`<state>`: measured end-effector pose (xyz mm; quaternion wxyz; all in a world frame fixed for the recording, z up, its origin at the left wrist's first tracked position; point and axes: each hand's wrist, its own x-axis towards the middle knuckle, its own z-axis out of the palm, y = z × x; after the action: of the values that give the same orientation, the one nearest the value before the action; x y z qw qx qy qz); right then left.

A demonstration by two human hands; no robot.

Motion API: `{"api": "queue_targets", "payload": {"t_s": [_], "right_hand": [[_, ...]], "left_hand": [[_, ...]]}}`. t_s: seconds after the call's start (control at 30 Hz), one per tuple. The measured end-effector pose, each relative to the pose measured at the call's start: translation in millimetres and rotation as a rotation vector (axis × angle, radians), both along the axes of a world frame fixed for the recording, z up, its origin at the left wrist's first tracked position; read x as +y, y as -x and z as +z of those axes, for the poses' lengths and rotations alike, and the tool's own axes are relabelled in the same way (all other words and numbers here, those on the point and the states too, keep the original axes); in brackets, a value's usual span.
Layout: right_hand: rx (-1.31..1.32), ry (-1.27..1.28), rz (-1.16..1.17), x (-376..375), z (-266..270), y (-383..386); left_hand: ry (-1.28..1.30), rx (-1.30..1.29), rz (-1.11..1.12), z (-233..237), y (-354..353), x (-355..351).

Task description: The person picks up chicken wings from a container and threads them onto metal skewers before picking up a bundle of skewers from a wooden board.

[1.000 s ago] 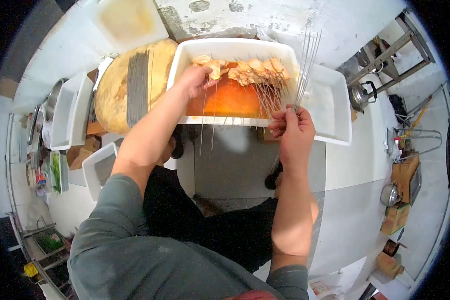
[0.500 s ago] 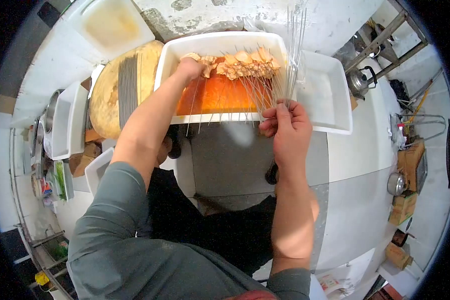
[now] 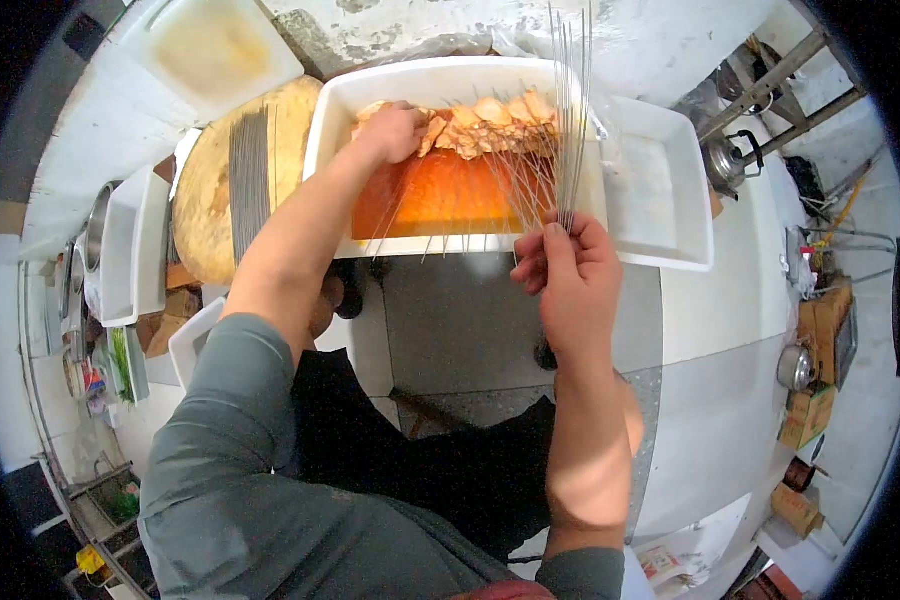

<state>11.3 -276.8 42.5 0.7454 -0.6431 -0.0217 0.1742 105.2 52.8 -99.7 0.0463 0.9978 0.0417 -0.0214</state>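
A white tub point(image 3: 322, 140) holds a row of pale orange meat pieces point(image 3: 495, 125) threaded on thin metal skewers, above orange liquid point(image 3: 430, 205). My left hand point(image 3: 395, 132) is at the left end of the row, its fingers curled down over the meat and partly hidden. Several skewer ends stick out over the tub's front rim. My right hand point(image 3: 575, 265) pinches an upright bunch of bare metal skewers point(image 3: 570, 110) beside the tub's front right corner.
On the left, a round wooden chopping board point(image 3: 202, 190) bears a bundle of metal skewers point(image 3: 250, 170). A white plastic board point(image 3: 215, 55) leans behind it. Another white tub point(image 3: 660, 180) stands on the right, with a kettle point(image 3: 727, 162) beyond. More white containers point(image 3: 135, 250) line the left side.
My left hand has shifted slightly right along the row, over the meat. My right hand, still holding the skewers, has moved a little down and left. The view has shifted slightly.
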Motion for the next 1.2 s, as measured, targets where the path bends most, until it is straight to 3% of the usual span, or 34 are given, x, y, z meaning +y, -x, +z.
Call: {"api": "queue_targets", "payload": {"t_s": [0.1,0.3,0.4,0.67,0.77,0.9,1.0,1.2], "right_hand": [[0.007,0.005,0.010,4.2,0.6,1.2],[0.001,0.030,0.037,7.5,-2.9,1.2],[0.000,0.038,0.033,7.2,-5.8,0.2],[0.016,0.037,0.043,10.4,-6.2,3.6],[0.015,0.029,0.051,9.8,-9.7,5.2],[0.021,0.036,0.045,9.0,-9.7,5.1],[0.022,0.049,0.049,8.1,-8.4,3.8],[-0.002,0.057,0.053,6.3,-6.2,6.0]], "left_hand": [[-0.076,-0.044,-0.057,-0.5,-2.6,0.9],[-0.244,0.157,0.031,-2.5,-12.3,-3.6],[-0.336,0.247,-0.027,11.7,-9.8,-10.4],[-0.302,0.266,-0.215,-11.4,-18.8,12.4],[-0.265,0.326,-0.218,-5.7,-20.4,9.0],[-0.289,0.553,-0.212,43.4,-12.6,-15.0],[-0.268,0.296,-0.328,11.1,0.7,2.6],[-0.285,0.371,-0.437,23.5,23.5,2.4]]}}
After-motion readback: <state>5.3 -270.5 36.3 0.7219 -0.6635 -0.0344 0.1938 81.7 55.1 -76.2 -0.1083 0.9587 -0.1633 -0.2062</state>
